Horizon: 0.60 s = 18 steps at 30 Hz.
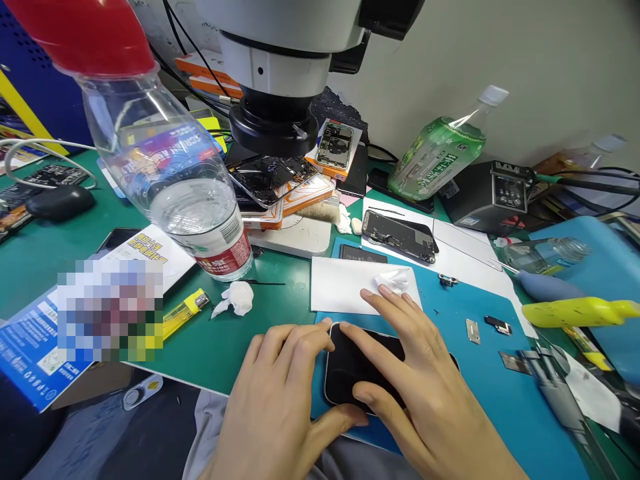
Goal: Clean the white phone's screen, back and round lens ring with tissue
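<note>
A smartphone [345, 363] with a dark screen lies on the blue mat [493, 393] in front of me. My left hand [285, 380] grips its left end, fingertips at the far corner and thumb along the near edge. Over the phone spreads my right hand [420, 373]; its index fingertip is near the far left corner and its thumb rests on the screen. Its other fingers reach past the far edge toward a white paper sheet [337, 287] bearing a crumpled white tissue [393, 280]. Much of the phone's right part is hidden beneath my right hand.
A microscope [280, 80] hangs overhead. Left stand a red-capped water bottle [200, 213], a yellow lighter [183, 315] and a blue-white box [35, 340]. Behind lie opened phone parts [400, 235] and a green bottle [435, 157]. Small metal parts [473, 331] and tweezers [565, 393] are right.
</note>
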Motion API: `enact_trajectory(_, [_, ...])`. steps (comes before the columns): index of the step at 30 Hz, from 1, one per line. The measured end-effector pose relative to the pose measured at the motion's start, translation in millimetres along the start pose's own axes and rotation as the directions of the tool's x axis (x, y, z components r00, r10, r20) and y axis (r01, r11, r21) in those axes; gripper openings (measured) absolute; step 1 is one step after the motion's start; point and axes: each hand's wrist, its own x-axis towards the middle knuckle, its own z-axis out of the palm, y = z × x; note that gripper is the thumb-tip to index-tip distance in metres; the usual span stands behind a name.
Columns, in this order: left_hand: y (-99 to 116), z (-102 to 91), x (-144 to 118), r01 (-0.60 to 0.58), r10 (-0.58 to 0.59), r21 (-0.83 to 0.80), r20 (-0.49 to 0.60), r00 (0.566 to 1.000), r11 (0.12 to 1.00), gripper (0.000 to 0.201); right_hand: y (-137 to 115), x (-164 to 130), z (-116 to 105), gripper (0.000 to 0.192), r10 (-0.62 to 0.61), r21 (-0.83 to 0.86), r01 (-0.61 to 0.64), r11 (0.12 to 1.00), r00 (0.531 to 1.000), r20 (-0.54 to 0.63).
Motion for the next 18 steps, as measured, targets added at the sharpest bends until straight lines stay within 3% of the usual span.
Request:
enact_trajectory(7, [-6.7,-3.8,0.9,-0.112,0.112,0.024,-0.001,0.994,0.993,0.064,-5.6,4.1,0.7,0.064,-0.025,0.02,0.024,1.0,0.998,0.052])
enact_trajectory(18, [3.0,-3.0,0.1,0.002,-0.002,-0.012,0.005,1.0,1.0,0.085,-9.3,1.3,-5.5,0.066,-0.11,0.031,0.109,0.994,0.993,0.039])
